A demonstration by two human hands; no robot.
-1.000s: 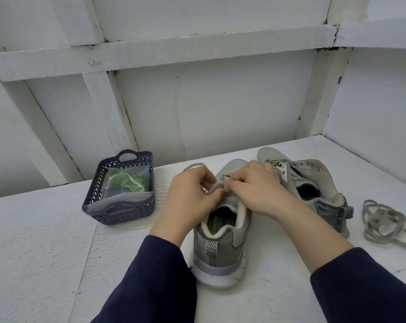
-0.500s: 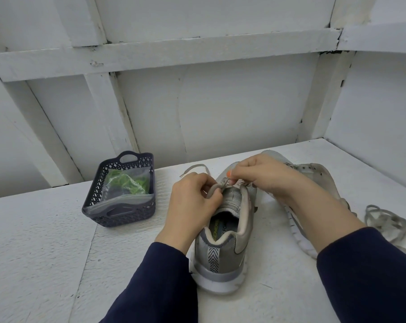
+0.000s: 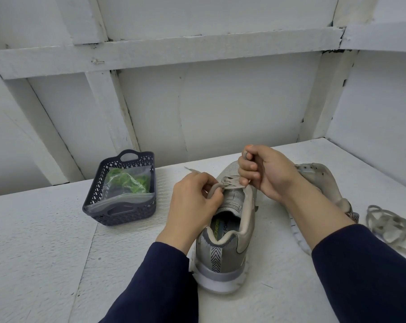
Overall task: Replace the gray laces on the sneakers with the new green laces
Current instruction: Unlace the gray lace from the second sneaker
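A gray sneaker point(image 3: 227, 241) stands heel toward me at the table's middle, its gray lace point(image 3: 231, 181) still crossed over the tongue. My left hand point(image 3: 194, 199) pinches a loop of that lace at the shoe's left eyelets. My right hand point(image 3: 265, 170) is raised over the toe, fist closed on the lace's other end. A second gray sneaker point(image 3: 323, 180) lies behind my right forearm, mostly hidden. The green laces point(image 3: 129, 180) sit in a clear bag inside a dark basket point(image 3: 121, 209).
A loose gray lace point(image 3: 388, 226) lies in a heap at the right edge of the white table point(image 3: 39, 241). White walls with beams close in behind and on the right. The basket stands left of the sneakers.
My right hand has lifted up and back from the eyelets, drawing the lace end out with it. The left hand stays pinched on the lace at the shoe.
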